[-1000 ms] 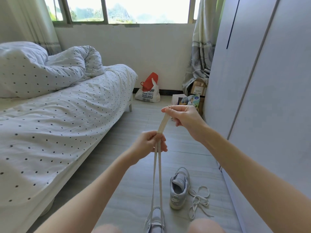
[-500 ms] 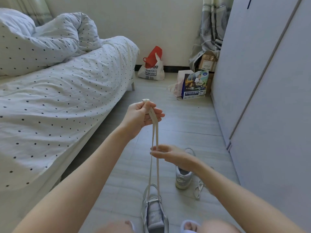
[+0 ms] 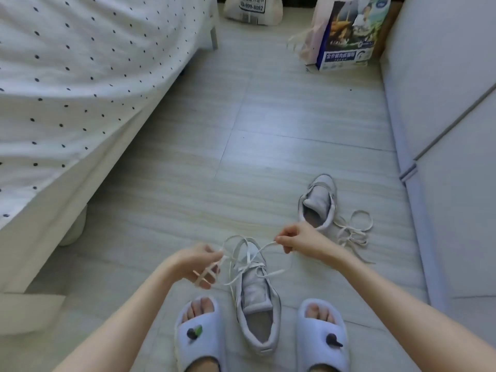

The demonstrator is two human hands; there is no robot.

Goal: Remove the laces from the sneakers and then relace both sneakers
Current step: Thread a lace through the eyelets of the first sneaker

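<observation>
The bed [image 3: 80, 76] and white bag [image 3: 252, 9] (top edge) are cut off; the lace [image 3: 241, 251] blurs.

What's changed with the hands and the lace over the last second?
Both hands came down from chest height to just above the near sneaker. The lace, taut before, now hangs in slack loops; the left hand and right hand each pinch a strand. The far sneaker and loose lace lie unmoved.

Pale streaked floor tiles [image 3: 281, 124] under my feet, my bed [image 3: 80, 76] with its dotted white sheet left of them, wardrobe [image 3: 442, 89] right — two bags [image 3: 346, 33] beyond, soft daylight.
</observation>
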